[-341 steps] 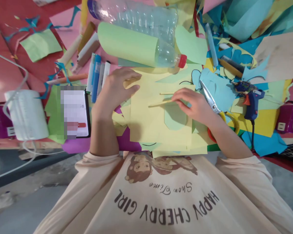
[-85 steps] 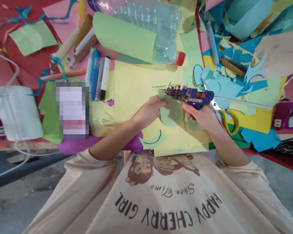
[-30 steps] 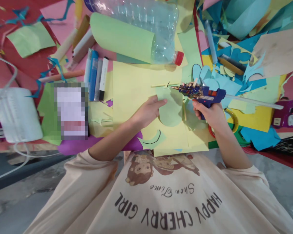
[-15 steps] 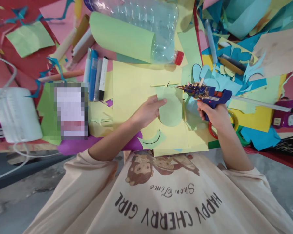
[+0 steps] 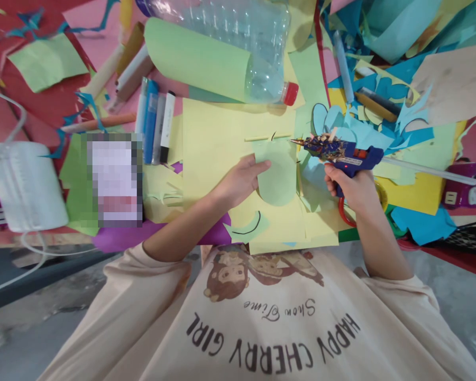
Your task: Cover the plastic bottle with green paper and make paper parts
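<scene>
My left hand (image 5: 244, 180) pinches the left edge of a green paper cutout (image 5: 278, 182) with a rounded lower end, thumb on top. A thin pale paper strip (image 5: 257, 139) lies along the cutout's upper edge, with a short black curved line near it. Wrapped round the handle of a blue hot glue gun (image 5: 351, 159) is my right hand (image 5: 347, 185). The gun's nozzle, crusted with paper scraps, points left, just right of the cutout's top corner and apart from it. A clear glue stick (image 5: 424, 168) juts from its back.
Yellow paper (image 5: 210, 127) lies under the cutout. Beyond it lies a plastic bottle (image 5: 269, 58) with a red cap, partly covered by green paper. Markers (image 5: 150, 121) and a pixelated phone-like screen (image 5: 115, 177) are at left. Blue scraps (image 5: 365, 132) and red-handled scissors (image 5: 345, 211) are at right.
My right hand has drawn the glue gun slightly to the right, so its nozzle is farther from the strip. My left hand and the cutout have stayed put.
</scene>
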A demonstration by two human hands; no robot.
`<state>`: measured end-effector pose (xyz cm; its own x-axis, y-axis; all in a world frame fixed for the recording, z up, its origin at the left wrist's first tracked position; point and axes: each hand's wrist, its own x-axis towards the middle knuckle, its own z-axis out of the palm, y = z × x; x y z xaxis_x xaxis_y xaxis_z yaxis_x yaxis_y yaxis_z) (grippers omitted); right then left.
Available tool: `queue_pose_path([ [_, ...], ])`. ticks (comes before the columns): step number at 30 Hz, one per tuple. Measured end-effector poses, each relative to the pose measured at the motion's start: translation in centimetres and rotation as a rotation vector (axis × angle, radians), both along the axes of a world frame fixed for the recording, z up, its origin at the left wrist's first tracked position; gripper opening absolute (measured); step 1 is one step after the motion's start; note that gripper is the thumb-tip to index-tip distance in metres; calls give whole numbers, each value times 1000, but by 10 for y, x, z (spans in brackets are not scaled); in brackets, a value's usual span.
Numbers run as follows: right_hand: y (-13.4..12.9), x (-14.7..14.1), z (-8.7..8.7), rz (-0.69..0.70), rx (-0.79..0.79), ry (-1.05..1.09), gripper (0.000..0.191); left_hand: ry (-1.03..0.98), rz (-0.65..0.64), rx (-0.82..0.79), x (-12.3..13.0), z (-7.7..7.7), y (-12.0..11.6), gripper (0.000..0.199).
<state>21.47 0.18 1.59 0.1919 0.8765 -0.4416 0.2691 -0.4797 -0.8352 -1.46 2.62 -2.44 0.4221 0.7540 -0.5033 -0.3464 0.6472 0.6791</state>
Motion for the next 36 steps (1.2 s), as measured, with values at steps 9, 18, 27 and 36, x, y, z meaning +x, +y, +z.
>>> queue_pose_path([
  [9,-1,2,-1,-33,-16,5,22,-4,0,-1,0,-1,0,25],
  [18,-1,4,0,-35,-11,8,24,3,7,-3,0,-1,1,24],
  [27,-1,7,-1,-49,-33,17,22,-12,0,1,0,-2,0,24],
  [36,2,11,-1,-44,-11,23,19,7,29,7,0,3,-1,25],
])
